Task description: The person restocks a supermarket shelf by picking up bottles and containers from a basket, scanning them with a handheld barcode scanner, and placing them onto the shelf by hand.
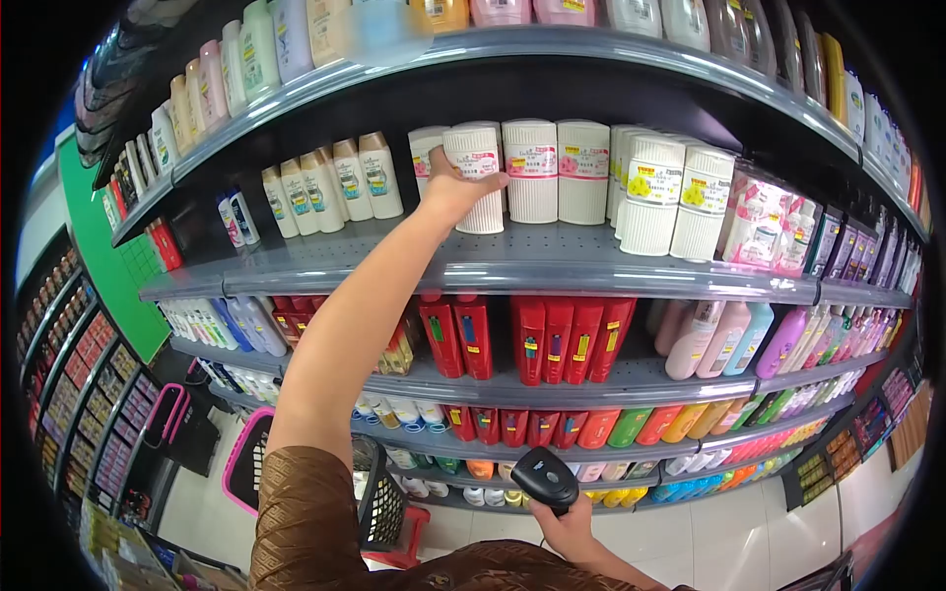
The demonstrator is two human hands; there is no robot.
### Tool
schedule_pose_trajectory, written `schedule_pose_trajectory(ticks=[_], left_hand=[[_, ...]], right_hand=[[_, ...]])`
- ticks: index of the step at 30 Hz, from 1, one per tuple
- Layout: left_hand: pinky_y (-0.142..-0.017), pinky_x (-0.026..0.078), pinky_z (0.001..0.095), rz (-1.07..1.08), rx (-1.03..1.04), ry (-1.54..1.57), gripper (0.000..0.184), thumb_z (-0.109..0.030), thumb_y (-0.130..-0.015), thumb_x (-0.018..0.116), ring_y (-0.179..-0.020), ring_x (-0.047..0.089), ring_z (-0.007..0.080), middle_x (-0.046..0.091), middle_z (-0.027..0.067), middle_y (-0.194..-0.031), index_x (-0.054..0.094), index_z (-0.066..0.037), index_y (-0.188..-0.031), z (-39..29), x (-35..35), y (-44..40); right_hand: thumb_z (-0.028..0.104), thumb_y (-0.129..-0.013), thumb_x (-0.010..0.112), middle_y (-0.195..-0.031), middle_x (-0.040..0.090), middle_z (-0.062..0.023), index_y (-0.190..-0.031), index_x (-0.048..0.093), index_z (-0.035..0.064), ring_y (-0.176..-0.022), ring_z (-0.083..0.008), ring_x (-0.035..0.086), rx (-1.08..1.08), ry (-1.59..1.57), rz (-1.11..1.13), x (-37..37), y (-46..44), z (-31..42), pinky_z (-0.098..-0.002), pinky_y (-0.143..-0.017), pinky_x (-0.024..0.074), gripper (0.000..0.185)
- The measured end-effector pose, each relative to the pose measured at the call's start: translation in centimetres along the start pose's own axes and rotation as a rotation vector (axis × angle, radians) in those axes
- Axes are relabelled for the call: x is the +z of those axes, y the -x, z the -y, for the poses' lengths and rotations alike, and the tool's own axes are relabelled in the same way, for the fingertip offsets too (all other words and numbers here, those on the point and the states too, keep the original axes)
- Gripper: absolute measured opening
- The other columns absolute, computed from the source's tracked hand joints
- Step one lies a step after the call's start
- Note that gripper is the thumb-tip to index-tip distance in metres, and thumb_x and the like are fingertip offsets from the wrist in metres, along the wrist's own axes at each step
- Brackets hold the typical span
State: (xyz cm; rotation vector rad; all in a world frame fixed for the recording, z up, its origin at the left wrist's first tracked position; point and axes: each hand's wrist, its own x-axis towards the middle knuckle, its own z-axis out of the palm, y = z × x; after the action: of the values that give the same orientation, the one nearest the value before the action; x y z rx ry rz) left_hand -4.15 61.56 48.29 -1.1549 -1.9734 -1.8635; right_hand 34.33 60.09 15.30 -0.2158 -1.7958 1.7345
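A white ribbed bottle with a pink label stands upright at the front of the upper-middle shelf, and my left hand is wrapped round it from the left. Similar white bottles are beside it on the right, and another is partly hidden behind my hand. Low in the view, my right hand grips a black handheld scanner by its handle, with the scanner head pointing towards the lower shelves.
Cream bottles stand left of my left hand, yellow-labelled white bottles to the right. Red bottles fill the shelf below. Shopping baskets are on the floor at lower left. The curved shelf edge runs beneath my left hand.
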Motion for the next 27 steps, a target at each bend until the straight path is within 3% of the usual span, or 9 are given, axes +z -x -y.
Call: schedule_pose_trajectory(ticks=[3, 5, 6, 7, 10, 13, 15, 17, 27], left_hand=[[-0.101, 0.052, 0.0368, 0.05, -0.006, -0.243, 0.111, -0.035, -0.069, 0.094, -0.117, 0.066, 0.0292, 0.062, 0.0241, -0.131, 0.029, 0.01, -0.147, 1.3, -1.5, 0.1], [-0.1, 0.052, 0.0367, 0.214, 0.1, -0.513, 0.107, -0.046, -0.069, 0.092, -0.117, 0.067, 0.0303, 0.064, 0.0247, -0.131, 0.041, 0.009, -0.145, 3.1, -3.4, 0.1], [-0.098, 0.053, 0.0372, 0.241, 0.022, -0.512, 0.086, -0.052, -0.071, 0.089, -0.115, 0.068, 0.0292, 0.071, 0.0217, -0.122, 0.061, 0.004, -0.131, 3.2, -4.0, 0.1], [-0.098, 0.053, 0.0372, 0.243, 0.015, -0.51, 0.086, -0.052, -0.071, 0.089, -0.115, 0.068, 0.0292, 0.071, 0.0217, -0.122, 0.061, 0.004, -0.131, 3.3, -4.1, 0.0], [-0.095, 0.054, 0.0371, 0.318, -0.054, -0.607, 0.063, -0.052, -0.075, 0.086, -0.108, 0.071, 0.0275, 0.075, 0.0182, -0.112, 0.075, -0.002, -0.113, 1.0, -3.9, 0.7], [-0.088, 0.055, 0.0356, 0.306, 0.068, -0.637, 0.055, -0.043, -0.08, 0.086, -0.098, 0.073, 0.0243, 0.076, 0.0146, -0.106, 0.073, -0.002, -0.116, 2.2, -2.9, -0.4], [-0.085, 0.055, 0.0362, 0.284, 0.063, -0.697, 0.058, -0.048, -0.078, 0.086, -0.095, 0.073, 0.026, 0.076, 0.015, -0.103, 0.074, -0.003, -0.112, 1.8, -2.6, -0.5], [-0.091, 0.055, 0.0402, 0.308, -0.01, -0.756, 0.066, -0.056, -0.074, 0.085, -0.101, 0.072, 0.0324, 0.075, 0.0189, -0.104, 0.075, -0.002, -0.111, 1.3, -2.7, -0.5], [-0.085, 0.055, 0.0373, 0.259, 0.003, -0.752, 0.058, -0.055, -0.078, 0.083, -0.094, 0.073, 0.0283, 0.076, 0.0159, -0.098, 0.078, -0.004, -0.104, 3.0, -2.5, -1.1]], right_hand=[[0.014, -0.087, 0.079, -0.098, 0.073, -0.0061, -0.118, 0.065, -0.0013, -0.088, -0.0105, 0.065, -0.002, 0.027, 0.009, -0.5, 0.0, -0.7, -0.0297, -0.081, 0.0528, 0.037], [0.013, -0.087, 0.079, -0.098, 0.073, -0.0058, -0.117, 0.065, -0.0006, -0.087, -0.0106, 0.064, 0.003, 0.045, 0.023, -0.8, -0.3, 0.0, -0.0296, -0.08, 0.0525, 0.036], [0.013, -0.088, 0.078, -0.098, 0.072, -0.0058, -0.117, 0.065, -0.0003, -0.087, -0.0105, 0.064, 0.027, 0.055, 0.029, -0.9, -0.5, 0.5, -0.0292, -0.08, 0.0521, 0.035], [0.012, -0.088, 0.078, -0.098, 0.072, -0.0057, -0.117, 0.065, -0.0001, -0.087, -0.0104, 0.063, 0.053, 0.068, 0.038, -0.9, -0.5, 0.8, -0.0289, -0.08, 0.0518, 0.034], [0.011, -0.089, 0.077, -0.098, 0.072, -0.0054, -0.118, 0.065, -0.0004, -0.088, -0.01, 0.062, 0.034, 0.101, 0.075, -1.1, -0.8, 0.4, -0.0282, -0.08, 0.0511, 0.033], [0.011, -0.089, 0.077, -0.098, 0.071, -0.0044, -0.118, 0.065, -0.0005, -0.087, -0.0098, 0.062, 0.068, 0.078, 0.089, -1.1, -0.8, 0.0, -0.0278, -0.08, 0.0507, 0.033], [0.01, -0.089, 0.076, -0.097, 0.071, -0.0038, -0.118, 0.065, -0.0004, -0.087, -0.0097, 0.061, 0.06, 0.075, 0.076, -0.9, -0.9, 0.7, -0.0278, -0.08, 0.0506, 0.033], [0.01, -0.089, 0.076, -0.095, 0.071, -0.0032, -0.117, 0.065, -0.0004, -0.086, -0.0097, 0.061, 0.046, 0.067, 0.052, -0.9, -0.8, 0.9, -0.0278, -0.079, 0.0506, 0.032], [0.012, -0.089, 0.077, -0.09, 0.07, -0.0036, -0.111, 0.068, 0.0011, -0.081, -0.0097, 0.061, 0.053, 0.145, 0.023, -1.0, -0.5, 0.7, -0.0294, -0.076, 0.051, 0.026]])
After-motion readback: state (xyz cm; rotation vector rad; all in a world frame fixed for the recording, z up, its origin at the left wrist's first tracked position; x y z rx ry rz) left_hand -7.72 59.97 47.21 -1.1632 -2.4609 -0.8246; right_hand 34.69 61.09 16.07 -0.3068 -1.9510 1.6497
